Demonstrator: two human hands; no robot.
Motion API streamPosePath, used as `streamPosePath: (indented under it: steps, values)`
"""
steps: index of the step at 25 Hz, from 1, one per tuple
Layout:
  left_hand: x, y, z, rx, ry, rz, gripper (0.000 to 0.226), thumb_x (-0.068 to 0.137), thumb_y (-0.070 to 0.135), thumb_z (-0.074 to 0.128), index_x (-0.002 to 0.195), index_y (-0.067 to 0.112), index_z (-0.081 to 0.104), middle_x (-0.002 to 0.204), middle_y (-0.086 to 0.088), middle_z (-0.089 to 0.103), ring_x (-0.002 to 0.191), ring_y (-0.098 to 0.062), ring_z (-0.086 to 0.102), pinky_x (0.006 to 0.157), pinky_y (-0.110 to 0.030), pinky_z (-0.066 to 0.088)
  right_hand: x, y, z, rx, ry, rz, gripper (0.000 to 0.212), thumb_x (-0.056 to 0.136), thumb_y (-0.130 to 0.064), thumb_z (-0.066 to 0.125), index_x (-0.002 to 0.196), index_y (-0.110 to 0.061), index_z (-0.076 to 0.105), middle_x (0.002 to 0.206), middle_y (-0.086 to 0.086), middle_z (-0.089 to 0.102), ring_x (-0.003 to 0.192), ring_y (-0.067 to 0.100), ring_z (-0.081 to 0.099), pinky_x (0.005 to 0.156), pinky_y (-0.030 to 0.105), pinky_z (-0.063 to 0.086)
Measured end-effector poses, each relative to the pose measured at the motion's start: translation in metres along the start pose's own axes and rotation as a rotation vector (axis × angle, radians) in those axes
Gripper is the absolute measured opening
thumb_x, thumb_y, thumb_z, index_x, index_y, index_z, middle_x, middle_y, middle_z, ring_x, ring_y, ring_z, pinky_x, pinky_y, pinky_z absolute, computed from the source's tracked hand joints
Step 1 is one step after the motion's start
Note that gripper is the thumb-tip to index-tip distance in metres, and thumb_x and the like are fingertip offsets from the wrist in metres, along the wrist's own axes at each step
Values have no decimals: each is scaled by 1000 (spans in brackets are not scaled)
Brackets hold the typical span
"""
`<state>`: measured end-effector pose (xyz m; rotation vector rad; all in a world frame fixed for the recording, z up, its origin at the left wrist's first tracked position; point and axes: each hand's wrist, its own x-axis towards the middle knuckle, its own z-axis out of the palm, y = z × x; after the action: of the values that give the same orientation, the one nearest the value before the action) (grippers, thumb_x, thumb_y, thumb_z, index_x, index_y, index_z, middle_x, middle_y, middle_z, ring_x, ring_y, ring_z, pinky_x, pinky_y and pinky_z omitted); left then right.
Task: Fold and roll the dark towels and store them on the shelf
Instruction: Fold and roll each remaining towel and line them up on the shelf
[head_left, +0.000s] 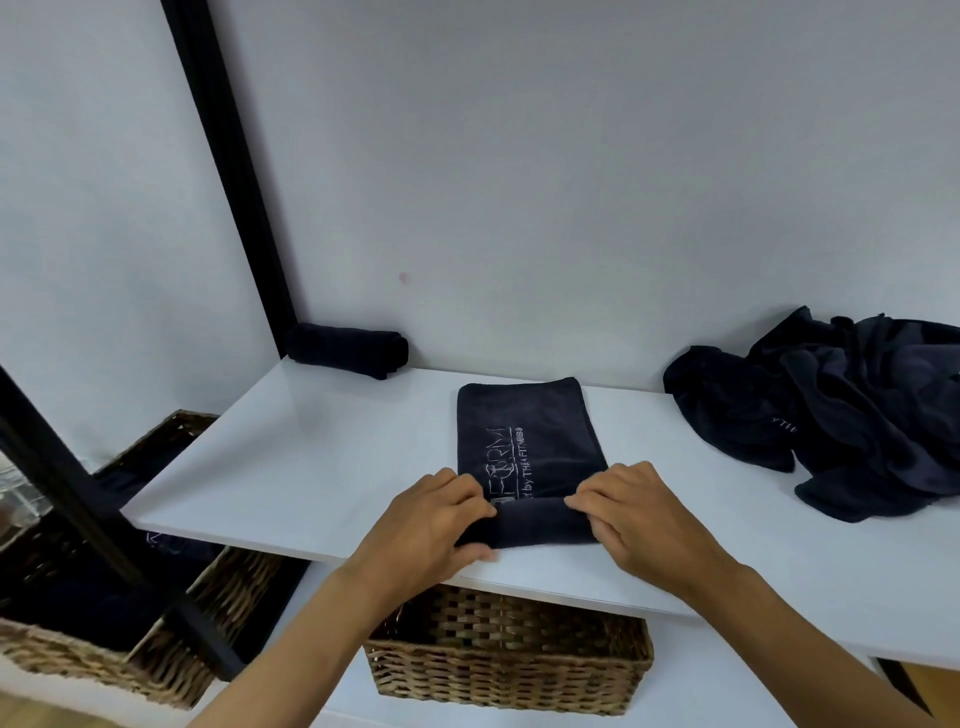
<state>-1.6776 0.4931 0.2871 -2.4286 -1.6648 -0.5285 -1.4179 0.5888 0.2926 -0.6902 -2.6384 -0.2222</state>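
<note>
White shelf (322, 467) vs. pale wall, wicker baskets (506, 660) below. Item: folded towel (530, 431), dark, logo up, lying centre, near end turned into a short roll. Left hand (434, 525) and right hand (636, 512): fingers curled, gripping roll ends. Finished roll (345, 349) far left at wall; unfolded pile (841, 415) far right. Step: rolling away from body. Advice: keep both ends level, even pressure, tight core, edges flush so roll doesn't cone.

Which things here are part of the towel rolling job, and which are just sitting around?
Part of the job: folded towel under left hand and right hand; rolled towel; towel pile; shelf.
Just there: wicker basket; corner baskets.
</note>
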Motion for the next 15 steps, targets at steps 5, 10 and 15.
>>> streamPosePath:
  steps: [5, 10, 15]
  values:
    - [12, -5, 5, -168, 23, -114, 39, 95, 44, 49, 121, 19, 64, 109, 7, 51, 99, -9, 43, 88, -20, 37, -2, -2, -4, 87, -214, 212, 34, 94, -48, 49, 122, -30, 58, 117, -16, 59, 106, 7, 52, 97, 30, 33]
    - [10, -5, 7, -115, 55, -147, 38, 88, 36, 66, 122, 19, 62, 112, 4, 63, 103, -18, 53, 89, -21, 33, 19, 6, -7, 469, -326, 516, 18, 99, -38, 47, 113, -37, 56, 94, -23, 53, 99, 9, 45, 100, 33, 33]
    - [39, -18, -4, -390, -143, -329, 24, 98, 29, 52, 108, 13, 67, 96, -1, 65, 87, -17, 55, 70, -21, 37, 32, 2, -9, 441, -260, 606, 8, 99, -35, 48, 102, -37, 55, 105, -13, 63, 100, 11, 56, 101, 41, 37]
